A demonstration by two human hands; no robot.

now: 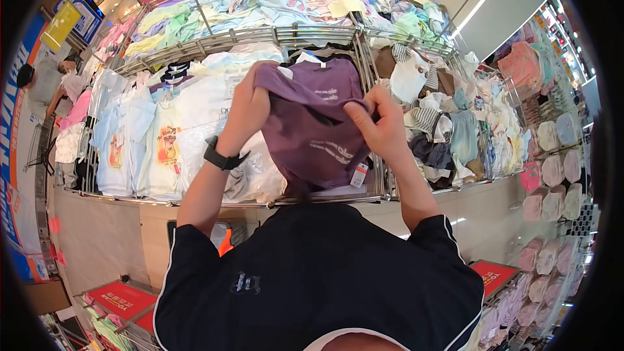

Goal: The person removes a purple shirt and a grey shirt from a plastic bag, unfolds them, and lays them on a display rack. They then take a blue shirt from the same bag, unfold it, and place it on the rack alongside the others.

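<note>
A purple shirt (305, 127) with white lettering hangs between my two hands over the clothes bin. My left hand (252, 104), with a black watch (222, 154) on its wrist, grips the shirt's upper left part. My right hand (379, 120) pinches its upper right edge, thumb on top. Behind it another purple garment (341, 73) with similar lettering lies in the bin. A white price tag (359, 175) hangs near the lower right of the held shirt. Folds hide part of its shape.
White shirts (195, 107) in plastic and light blue shirts (127, 136) with prints fill the bin to the left. Mixed baby clothes (435, 123) lie right, behind a metal rail (374, 78). Pastel clothes (253, 0) are heaped behind. Another person (49, 81) stands far left.
</note>
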